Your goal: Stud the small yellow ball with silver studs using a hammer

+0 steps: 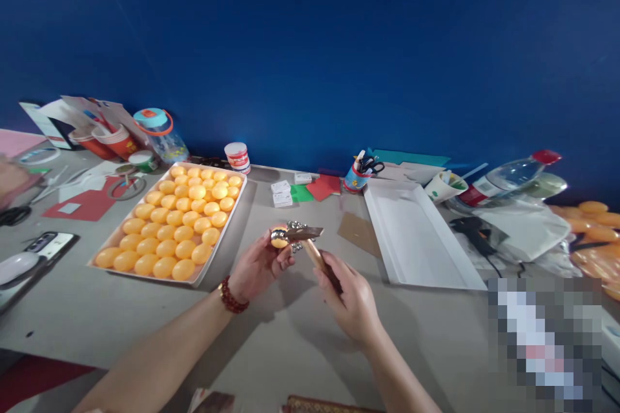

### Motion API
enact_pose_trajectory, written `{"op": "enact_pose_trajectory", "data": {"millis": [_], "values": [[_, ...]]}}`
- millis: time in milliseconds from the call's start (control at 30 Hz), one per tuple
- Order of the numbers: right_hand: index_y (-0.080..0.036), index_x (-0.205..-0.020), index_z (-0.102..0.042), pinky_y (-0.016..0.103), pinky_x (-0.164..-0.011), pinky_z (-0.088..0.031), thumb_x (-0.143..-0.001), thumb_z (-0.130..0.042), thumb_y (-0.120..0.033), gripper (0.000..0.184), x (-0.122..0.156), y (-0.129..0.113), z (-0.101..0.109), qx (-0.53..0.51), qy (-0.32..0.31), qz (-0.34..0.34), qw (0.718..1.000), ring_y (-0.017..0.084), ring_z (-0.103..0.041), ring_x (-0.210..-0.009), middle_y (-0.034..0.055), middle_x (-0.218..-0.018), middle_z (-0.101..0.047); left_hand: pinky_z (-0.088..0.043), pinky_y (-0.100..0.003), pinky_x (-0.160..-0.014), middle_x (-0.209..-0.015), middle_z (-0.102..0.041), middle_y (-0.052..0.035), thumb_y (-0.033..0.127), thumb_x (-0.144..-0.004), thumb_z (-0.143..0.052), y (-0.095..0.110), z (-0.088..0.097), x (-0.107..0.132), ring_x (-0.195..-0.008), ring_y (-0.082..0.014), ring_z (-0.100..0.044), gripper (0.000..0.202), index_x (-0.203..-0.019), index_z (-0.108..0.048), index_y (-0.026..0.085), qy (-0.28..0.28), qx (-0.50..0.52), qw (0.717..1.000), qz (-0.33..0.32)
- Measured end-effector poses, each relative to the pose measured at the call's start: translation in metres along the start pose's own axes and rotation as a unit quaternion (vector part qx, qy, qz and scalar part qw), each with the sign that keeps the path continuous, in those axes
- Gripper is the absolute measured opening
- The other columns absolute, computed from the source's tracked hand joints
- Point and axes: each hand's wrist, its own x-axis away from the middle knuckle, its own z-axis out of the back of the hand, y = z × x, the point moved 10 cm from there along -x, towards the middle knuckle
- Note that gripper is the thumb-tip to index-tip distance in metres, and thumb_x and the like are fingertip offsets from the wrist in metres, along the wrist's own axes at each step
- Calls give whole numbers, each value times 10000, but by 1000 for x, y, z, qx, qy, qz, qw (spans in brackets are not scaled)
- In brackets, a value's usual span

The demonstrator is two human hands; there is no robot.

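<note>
My left hand [259, 264], with a red bead bracelet at the wrist, is closed around a small ball [279, 237], orange with a shiny metallic surface part. In my right hand [349, 297] is a hammer [314, 253], gripped by its wooden handle. The dark metal hammer head [305, 233] is just right of the ball; whether they touch I cannot tell. Several small silvery pieces [295, 247] show around the head, partly hidden by it. To the left, a shallow white tray [197, 282] holds rows of orange balls [166, 248].
On the right lies a white tray [421, 239], with a glue gun [472, 235] and a plastic bottle [508, 177] beyond it. Small white boxes [281, 193], red paper [323, 187] and a pen cup [357, 178] stand behind. Another person's blurred hand [10, 181] is at far left.
</note>
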Motion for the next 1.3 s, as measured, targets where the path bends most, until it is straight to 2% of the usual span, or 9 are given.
{"op": "enact_pose_trajectory", "data": {"millis": [167,400,533,667,800,933,1133,1233,1300], "values": [[-190,-1132,-591,244,-643,-515,-968,-466,-263,219,-1,-2,0,3,1,5,1000,179,-681,-727,75,-874,-714,-541,-280,-725,-783,-627,-27,381,-898,-601,-3,5,0,-674,-123,-579,226,-993,-667,186,26,-3,1000,8],[-201,-1127,-600,239,-612,-516,-963,-480,-281,219,-1,3,2,-6,4,-11,1000,177,-687,-703,63,-848,-708,-541,-266,-706,-891,-667,-38,394,-901,-595,0,-2,1,-611,-88,-549,245,-1041,-649,200,9,-17,1000,-3],[-194,-1157,-599,237,-588,-515,-970,-476,-323,258,-3,22,17,20,47,-42,998,183,-700,-715,73,-880,-715,-542,-313,-779,-1043,-655,-46,281,-853,-685,7,-8,2,-666,-84,-571,278,-1119,-615,237,-16,-89,995,-44],[-182,-1185,-606,284,-648,-528,-957,-481,-330,299,-9,51,30,148,81,-70,983,227,-710,-849,115,-1089,-715,-532,-307,-788,-1106,-634,-52,204,-792,-747,10,-3,3,-766,-125,-621,279,-1059,-668,215,-8,-208,974,-85],[-186,-1202,-612,277,-582,-493,-917,-494,-230,312,-15,81,24,245,55,-99,963,219,-694,-812,104,-1112,-698,-525,-346,-851,-1228,-613,-89,231,-818,-721,8,-1,5,-814,-148,-630,287,-1103,-695,201,-17,-244,965,-95],[-197,-1196,-618,290,-628,-480,-886,-510,-167,330,-15,98,16,285,43,-124,949,212,-662,-790,101,-1074,-684,-529,-349,-836,-1177,-646,-94,264,-836,-703,13,-3,6,-785,-157,-649,325,-1154,-677,201,-14,-267,957,-112],[-180,-1055,-671,377,-847,-478,-872,-556,-165,217,-17,91,16,290,66,-109,949,266,-624,-930,137,-1029,-679,-527,-296,-750,-1085,-668,-86,206,-797,-742,21,-12,11,-745,-154,-654,370,-1153,-644,202,-11,-319,938,-132],[-180,-974,-680,439,-880,-470,-923,-532,-271,181,-20,75,25,207,101,-74,970,292,-610,-948,150,-1008,-665,-521,-301,-758,-1131,-644,-99,208,-794,-741,23,-16,13,-806,-177,-640,377,-1158,-644,204,-14,-355,923,-145],[-193,-959,-671,426,-880,-483,-950,-508,-310,201,-22,59,27,114,104,-39,987,276,-621,-947,134,-996,-668,-512,-310,-793,-1209,-601,-116,214,-796,-736,28,-21,16,-919,-214,-621,364,-1151,-659,204,-20,-402,898,-175]]}}
